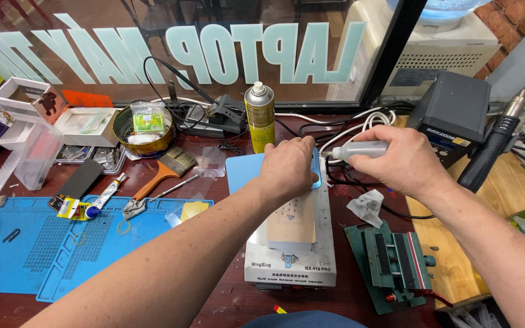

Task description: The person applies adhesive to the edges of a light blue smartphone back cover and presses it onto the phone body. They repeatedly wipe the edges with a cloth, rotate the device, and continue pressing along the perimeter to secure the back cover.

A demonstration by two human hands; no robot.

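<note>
My left hand (287, 167) presses down on a flat phone-shaped part (291, 222) that lies on a small white heating machine (290, 267), with its fingers at the far end near a light blue pad (242, 170). My right hand (399, 161) grips a translucent squeeze bottle (360, 149) laid sideways, its thin nozzle pointing left toward my left hand's fingertips. Both forearms reach in from the bottom of the head view.
A blue work mat (37, 249) with tweezers, a glue tube and a scraper lies at left. A yellow spray can (260, 115), a round tin (144, 130), a brush (165, 170), a dark soldering station (454, 112), a hot-air handle (493, 149) and a green clamp jig (396, 261) stand around.
</note>
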